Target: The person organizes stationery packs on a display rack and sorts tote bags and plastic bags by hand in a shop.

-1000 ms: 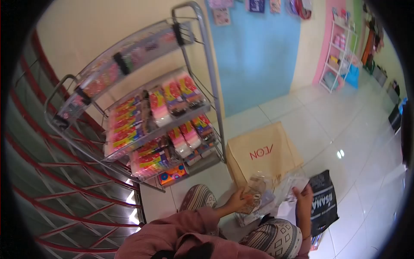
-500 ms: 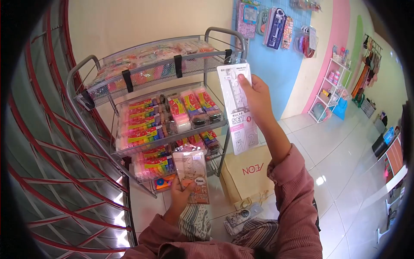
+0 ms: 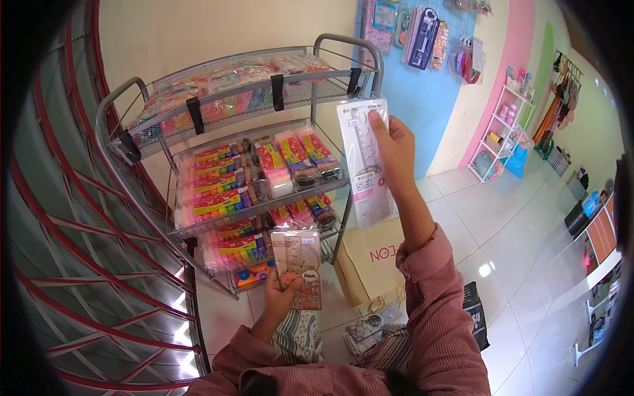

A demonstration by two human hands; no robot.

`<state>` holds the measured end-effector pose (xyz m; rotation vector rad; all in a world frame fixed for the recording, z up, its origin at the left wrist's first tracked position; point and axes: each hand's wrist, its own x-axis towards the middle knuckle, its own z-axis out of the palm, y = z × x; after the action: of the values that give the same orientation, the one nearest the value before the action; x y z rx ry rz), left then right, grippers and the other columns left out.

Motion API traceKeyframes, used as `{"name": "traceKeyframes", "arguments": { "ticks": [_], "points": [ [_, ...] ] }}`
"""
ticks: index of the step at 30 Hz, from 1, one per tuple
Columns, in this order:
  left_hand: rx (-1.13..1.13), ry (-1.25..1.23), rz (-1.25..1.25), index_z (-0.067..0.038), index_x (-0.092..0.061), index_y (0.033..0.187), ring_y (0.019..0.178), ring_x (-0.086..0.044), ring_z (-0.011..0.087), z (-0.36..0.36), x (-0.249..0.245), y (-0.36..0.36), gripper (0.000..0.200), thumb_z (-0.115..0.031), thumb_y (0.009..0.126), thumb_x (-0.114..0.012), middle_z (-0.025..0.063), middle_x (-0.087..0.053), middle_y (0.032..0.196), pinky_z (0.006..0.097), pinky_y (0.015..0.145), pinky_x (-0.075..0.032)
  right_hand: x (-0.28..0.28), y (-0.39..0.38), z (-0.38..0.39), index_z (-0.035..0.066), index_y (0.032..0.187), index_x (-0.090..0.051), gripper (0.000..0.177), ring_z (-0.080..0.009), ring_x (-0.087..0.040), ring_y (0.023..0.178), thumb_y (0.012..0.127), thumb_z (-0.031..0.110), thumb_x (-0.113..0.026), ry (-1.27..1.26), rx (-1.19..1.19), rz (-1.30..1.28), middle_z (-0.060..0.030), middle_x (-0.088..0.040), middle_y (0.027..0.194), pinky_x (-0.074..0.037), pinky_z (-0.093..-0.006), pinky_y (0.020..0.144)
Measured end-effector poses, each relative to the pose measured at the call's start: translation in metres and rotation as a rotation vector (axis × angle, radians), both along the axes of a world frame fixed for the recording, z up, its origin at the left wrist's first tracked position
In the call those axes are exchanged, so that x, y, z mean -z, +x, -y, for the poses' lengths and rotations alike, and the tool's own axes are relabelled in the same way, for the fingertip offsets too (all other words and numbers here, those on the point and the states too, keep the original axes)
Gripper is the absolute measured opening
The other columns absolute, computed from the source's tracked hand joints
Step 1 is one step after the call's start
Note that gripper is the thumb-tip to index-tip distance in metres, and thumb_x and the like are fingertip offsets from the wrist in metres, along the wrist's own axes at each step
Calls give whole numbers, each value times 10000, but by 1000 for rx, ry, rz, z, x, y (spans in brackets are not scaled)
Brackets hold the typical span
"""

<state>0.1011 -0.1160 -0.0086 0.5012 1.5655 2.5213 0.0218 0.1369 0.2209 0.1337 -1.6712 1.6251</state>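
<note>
Up beside the top tier of the wire rack (image 3: 345, 40), right hand (image 3: 394, 148) is raised, thumb and fingers pinched shut on the upper right edge of a long white ruler set pack (image 3: 365, 165). The pack hangs down just in front of the rack's right post. Lower and to the left, near the knees, left hand (image 3: 281, 298) is closed round the bottom of a small carded pack (image 3: 298, 264), held upright with its face to the camera.

Risks, as judged:
- Ruler set pack is held at one spot near its top. It looks long and thin, so it could swing, snag the post or slip the pinch.
- Small carded pack is gripped low, so it may tip forward.
- Loose packs (image 3: 370, 327) lie on the lap under the right forearm. A knee shift could spill them.

Edges and room:
- Rack shelves stand close ahead of both hands.
- Red grille (image 3: 86, 264) is well left of the left hand.
- Tan bag (image 3: 370, 264) sits below the right forearm, black bag (image 3: 477, 317) beside the right elbow.
- Hanging goods (image 3: 422, 30) are above the right hand, apart.
- Tiled floor (image 3: 522, 218) lies open to the right of the right arm.
</note>
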Motion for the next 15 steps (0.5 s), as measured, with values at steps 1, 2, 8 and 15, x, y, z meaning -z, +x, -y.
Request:
{"name": "traceKeyframes", "arguments": {
  "ticks": [1, 2, 8, 15],
  "points": [
    [2, -4, 15, -4, -440, 1204, 961, -592, 136, -1, 1, 2, 415, -36, 847, -650, 77, -596, 1071, 265, 829, -492, -5, 3, -1, 5, 810, -635, 299, -21, -481, 530, 891, 293, -628, 36, 28, 13, 4, -608, 659, -369, -205, 472],
    [9, -19, 1, -4, -440, 1205, 956, -592, 134, -1, 2, 3, 414, -33, 848, -648, 77, -596, 1070, 264, 827, -493, -13, 9, 2, 3, 794, -635, 307, -22, -479, 527, 888, 295, -631, 38, 44, 14, 2, -603, 647, -363, -208, 469],
    [-7, -50, -8, 0, -441, 1204, 939, -589, 125, -1, 8, 13, 404, -17, 850, -634, 75, -595, 1066, 265, 816, -499, -23, 6, -7, -15, 753, -640, 355, -45, -478, 504, 866, 321, -641, 129, 146, 84, -16, -586, 594, -361, -234, 463],
    [-15, -67, -7, 4, -454, 1192, 946, -586, 124, 7, 5, 16, 380, -15, 853, -627, 73, -595, 1069, 261, 814, -493, -29, 0, -10, -32, 835, -670, 425, -113, -547, 514, 841, 393, -637, 190, 174, 191, -72, -618, 610, -417, -279, 496]
  ]
}}
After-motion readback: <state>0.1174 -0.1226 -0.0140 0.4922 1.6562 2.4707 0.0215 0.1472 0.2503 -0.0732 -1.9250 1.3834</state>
